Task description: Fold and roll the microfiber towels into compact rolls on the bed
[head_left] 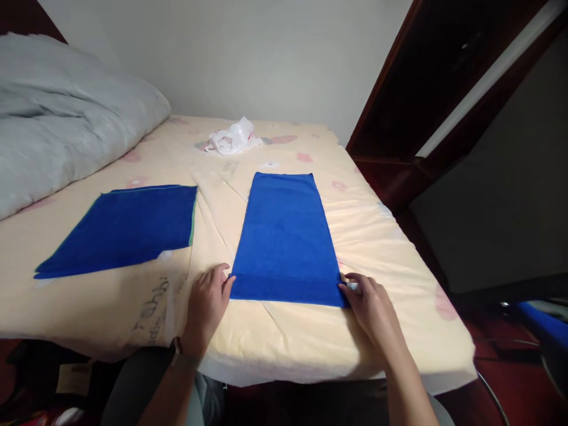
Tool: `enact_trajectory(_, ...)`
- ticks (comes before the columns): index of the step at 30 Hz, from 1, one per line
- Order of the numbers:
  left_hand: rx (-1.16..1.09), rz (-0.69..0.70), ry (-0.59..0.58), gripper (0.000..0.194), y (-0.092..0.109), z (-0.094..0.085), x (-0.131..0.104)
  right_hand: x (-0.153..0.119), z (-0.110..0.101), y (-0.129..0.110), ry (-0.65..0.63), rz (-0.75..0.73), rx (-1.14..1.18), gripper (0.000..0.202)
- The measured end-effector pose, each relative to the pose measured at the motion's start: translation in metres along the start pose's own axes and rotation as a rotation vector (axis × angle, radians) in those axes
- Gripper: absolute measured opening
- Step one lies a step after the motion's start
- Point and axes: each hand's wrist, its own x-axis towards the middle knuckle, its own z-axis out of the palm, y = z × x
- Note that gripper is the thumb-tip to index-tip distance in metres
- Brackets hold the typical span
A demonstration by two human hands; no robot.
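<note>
**Blue towel held at its near corners on the bed**

The blue towel [286, 236] lies flat and lengthwise on the bed [310, 343], folded into a long strip. The left hand [206, 307] has its fingers [224, 283] curled onto the near left corner; the right hand [373, 305] pinches the near right corner between thumb and fingertips. Both hands are closed lightly on the cloth, the near edge not lifted.

Judging by this, the step in hand is a fold along the strip's length. A next move would call for lifting both corners together and keeping the edges square.

Counted: two blue towels, the second blue towel [122, 228] spread flat well to the left; one white plastic bag [233, 137] crumpled at the far side; one grey duvet [57, 112] heaped at the far left.
</note>
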Motion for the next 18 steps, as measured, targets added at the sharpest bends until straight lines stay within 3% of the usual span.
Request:
enact_trajectory(3,-0.057,0.028,0.031,0.013,-0.002,-0.009,0.002,-0.002,-0.006,-0.003,0.14,-0.102,0.0,0.031)
enact_trajectory(5,-0.127,0.05,0.079,0.013,-0.002,-0.015,0.003,-0.005,-0.013,-0.008,0.178,-0.174,0.13,0.024)
enact_trajectory(8,-0.244,0.143,0.025,0.016,0.0,-0.021,0.003,-0.011,-0.024,-0.016,-0.019,-0.264,0.33,0.02)
enact_trajectory(11,-0.253,0.25,-0.157,0.018,-0.006,-0.019,0.002,-0.013,-0.026,-0.017,-0.278,-0.293,0.307,0.04)
enact_trajectory(14,-0.226,0.284,-0.264,0.025,-0.02,-0.011,0.0,-0.009,-0.021,-0.012,-0.295,-0.267,0.259,0.054)
enact_trajectory(18,-0.237,0.305,-0.267,0.04,-0.037,0.0,0.0,-0.004,-0.021,-0.009,-0.219,-0.18,0.319,0.043)
